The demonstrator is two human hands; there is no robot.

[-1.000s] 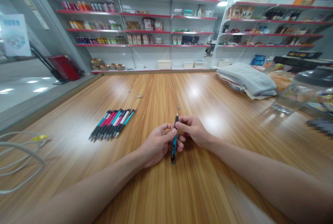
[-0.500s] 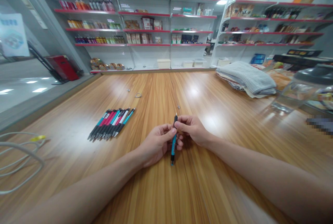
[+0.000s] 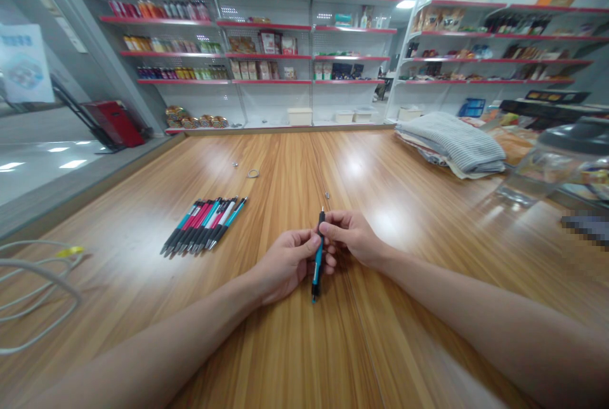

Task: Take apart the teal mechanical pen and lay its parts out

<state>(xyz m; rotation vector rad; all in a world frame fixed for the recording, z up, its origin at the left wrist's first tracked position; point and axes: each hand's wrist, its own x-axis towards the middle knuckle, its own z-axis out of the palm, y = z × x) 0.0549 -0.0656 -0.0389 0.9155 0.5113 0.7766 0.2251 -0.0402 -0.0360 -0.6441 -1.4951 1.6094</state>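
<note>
Between left hand (image 3: 284, 263) and right hand (image 3: 354, 238), blue pen (image 3: 317, 267) in both grasps, newly rotated lengthwise.

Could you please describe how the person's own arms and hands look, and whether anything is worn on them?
The left hand and the right hand are bare, without gloves. The left forearm and right forearm are uncovered too: no sleeve, watch or bracelet shows. No markings can be made out.

A hand could pass between the pens (image 3: 204, 226) and the left hand (image 3: 288, 263); the cable (image 3: 53, 278) obstructs the table's (image 3: 266, 358) left side, folded cloths (image 3: 451, 142) and a jar (image 3: 542, 165) its right.
</note>
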